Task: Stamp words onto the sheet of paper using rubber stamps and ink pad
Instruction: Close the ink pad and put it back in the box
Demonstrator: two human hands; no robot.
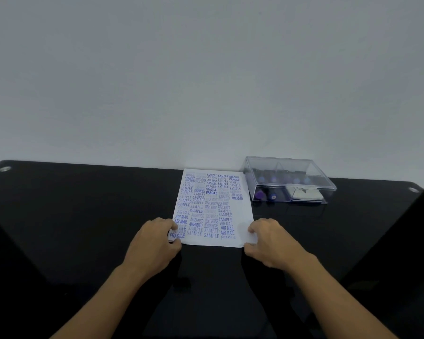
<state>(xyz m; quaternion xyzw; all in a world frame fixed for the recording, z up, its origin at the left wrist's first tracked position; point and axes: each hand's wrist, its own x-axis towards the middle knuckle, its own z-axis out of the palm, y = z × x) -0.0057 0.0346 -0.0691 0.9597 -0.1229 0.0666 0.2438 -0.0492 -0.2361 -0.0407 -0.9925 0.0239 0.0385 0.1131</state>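
Blue stamped words fill a white sheet of paper [213, 209] in columns: SAMPLE, AIR MAIL, FRAGILE, AMENDED, EXPRESS and FAX OUT, each repeated. FRAGILE stands boldest at the near left corner, AMENDED at the far left. The label on a white case [306, 194] inside the clear box [279, 165], right, is too blurred to read.

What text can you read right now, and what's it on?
"SAMPLE": sheet of paper, stamped repeatedly.
"FRAGILE": same sheet.
"AIR MAIL": same sheet.
"AMENDED": same sheet.
"FAX OUT": same sheet.
"EXPRESS": same sheet.
Label on the ink pad in the clear box: too blurred to read.
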